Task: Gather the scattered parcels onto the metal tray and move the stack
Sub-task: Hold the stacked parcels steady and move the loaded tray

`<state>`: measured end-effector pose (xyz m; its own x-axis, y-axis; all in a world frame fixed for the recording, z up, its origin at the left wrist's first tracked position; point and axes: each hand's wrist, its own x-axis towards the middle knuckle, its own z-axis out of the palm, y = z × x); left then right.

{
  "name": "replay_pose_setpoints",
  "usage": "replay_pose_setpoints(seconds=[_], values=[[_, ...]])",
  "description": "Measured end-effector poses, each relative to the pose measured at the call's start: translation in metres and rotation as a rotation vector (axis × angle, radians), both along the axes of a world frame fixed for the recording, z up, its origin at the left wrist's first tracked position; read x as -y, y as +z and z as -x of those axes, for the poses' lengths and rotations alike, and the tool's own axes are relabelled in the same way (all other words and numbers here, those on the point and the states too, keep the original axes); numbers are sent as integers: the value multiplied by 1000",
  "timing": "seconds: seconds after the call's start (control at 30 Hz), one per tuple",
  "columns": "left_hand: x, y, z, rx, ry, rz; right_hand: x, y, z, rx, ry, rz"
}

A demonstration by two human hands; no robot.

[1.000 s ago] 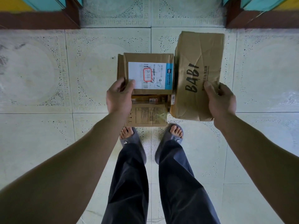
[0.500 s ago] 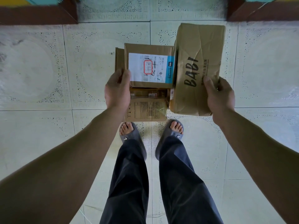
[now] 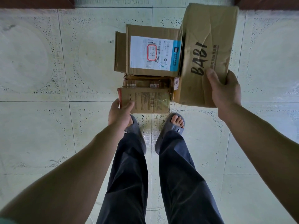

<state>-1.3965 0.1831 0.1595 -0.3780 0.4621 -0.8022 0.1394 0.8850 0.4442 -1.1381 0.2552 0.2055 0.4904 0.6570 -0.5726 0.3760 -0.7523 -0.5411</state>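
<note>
I see pale floor tiles [image 3: 40, 62] open wide on both sides of the parcel stack [image 3: 152, 29] at upper centre, with dark frame edges [image 3: 37, 3] in the top corners. The left hand [image 3: 120, 113] pinches the small parcel [image 3: 148, 101] at its lower-left corner. The right hand [image 3: 224, 89] grips the BABI parcel [image 3: 208, 38] by its lower-right edge.

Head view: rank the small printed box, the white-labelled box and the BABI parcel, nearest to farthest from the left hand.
1. small printed box: gripped by the left hand.
2. white-labelled box: just beyond, centre.
3. BABI parcel: rightmost, held by the right hand.
</note>
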Motion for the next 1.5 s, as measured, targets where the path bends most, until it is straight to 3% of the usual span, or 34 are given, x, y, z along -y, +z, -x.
replay_pose_setpoints(seconds=[0.53, 0.83, 1.03, 1.2, 1.3, 1.5], values=[[-14, -7, 9, 111, 154, -108, 3, -2, 6, -10, -16, -15], [-27, -13, 10, 51, -64, -101, 5, -4, 6, -3, 1, -8], [-28, -8, 11, 1, -62, -68, 6, -4, 5, -12, -8, -11], [-46, 13, 9, -220, 52, -388, 5, -4, 5, -38, -22, -14], [-61, 23, 4, -175, 4, -524, 5, -4, 5, -62, -30, -20], [-74, 23, -11, -128, -161, -556, 5, -3, 3, -93, -35, -22]])
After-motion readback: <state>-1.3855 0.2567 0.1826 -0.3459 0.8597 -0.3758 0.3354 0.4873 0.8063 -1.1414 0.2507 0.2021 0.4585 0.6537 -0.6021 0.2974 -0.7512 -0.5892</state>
